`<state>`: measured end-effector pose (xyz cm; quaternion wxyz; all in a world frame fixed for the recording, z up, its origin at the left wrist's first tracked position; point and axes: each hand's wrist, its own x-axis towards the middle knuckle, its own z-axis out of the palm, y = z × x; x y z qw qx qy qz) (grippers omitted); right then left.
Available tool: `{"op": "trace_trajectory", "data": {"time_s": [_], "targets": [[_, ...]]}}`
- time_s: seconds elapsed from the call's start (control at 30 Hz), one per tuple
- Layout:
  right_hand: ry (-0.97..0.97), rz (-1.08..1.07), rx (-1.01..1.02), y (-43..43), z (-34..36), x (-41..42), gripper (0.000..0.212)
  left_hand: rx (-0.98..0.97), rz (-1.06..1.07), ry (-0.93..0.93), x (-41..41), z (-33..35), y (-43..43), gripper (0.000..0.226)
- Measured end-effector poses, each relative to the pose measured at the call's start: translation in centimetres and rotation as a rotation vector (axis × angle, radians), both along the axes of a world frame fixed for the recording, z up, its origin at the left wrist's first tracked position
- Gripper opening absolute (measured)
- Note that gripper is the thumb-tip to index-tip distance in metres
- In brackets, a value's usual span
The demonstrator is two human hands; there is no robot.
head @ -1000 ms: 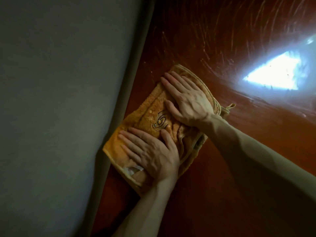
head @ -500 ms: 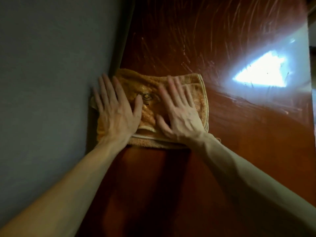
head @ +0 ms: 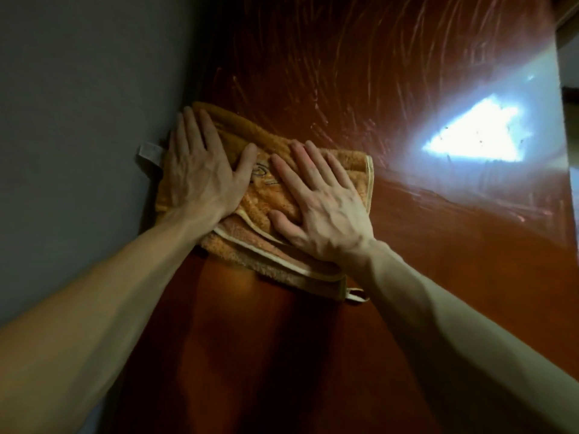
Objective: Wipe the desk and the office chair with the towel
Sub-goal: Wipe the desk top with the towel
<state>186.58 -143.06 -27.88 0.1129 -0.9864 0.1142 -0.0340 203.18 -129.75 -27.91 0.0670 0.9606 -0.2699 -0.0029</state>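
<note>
Streaked red-brown surface (head: 407, 277) meets a grey wall (head: 78, 120). The orange towel (head: 261, 200) lies against that wall, under my left grip (head: 203, 177) and right grip (head: 322, 208), both flat, fingers straight.

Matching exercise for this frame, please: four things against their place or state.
1 orange terry towel
2 glossy reddish-brown desk
3 plain grey wall
4 small white fabric tag

a streaked with curved wipe marks
b flat under left hand and right hand
c along the desk's left side
d sticking out at the towel's left edge

Pairs: 1-b, 2-a, 3-c, 4-d
</note>
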Motion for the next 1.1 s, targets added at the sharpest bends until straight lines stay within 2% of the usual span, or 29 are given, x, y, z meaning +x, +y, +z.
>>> {"op": "trace_trajectory", "data": {"time_s": [0.33,0.53,0.73,1.1], "targets": [[-0.009,-0.35,0.086,0.6,0.1,-5.3,0.076,0.105,-0.245,0.052,-2.5,0.9,-5.1,0.11],[0.017,-0.595,0.04,-2.0,0.0,-13.9,0.076,0.104,-0.493,0.035,-9.9,1.0,-12.7,0.105],[0.047,-0.926,-0.034,-2.8,-0.2,-24.9,0.078,0.098,-0.853,0.064,-21.3,1.2,-20.6,0.102],[0.071,-1.156,-0.029,-3.2,-0.4,-31.6,0.078,0.166,-1.082,0.055,-30.1,0.3,-26.2,0.105]]}}
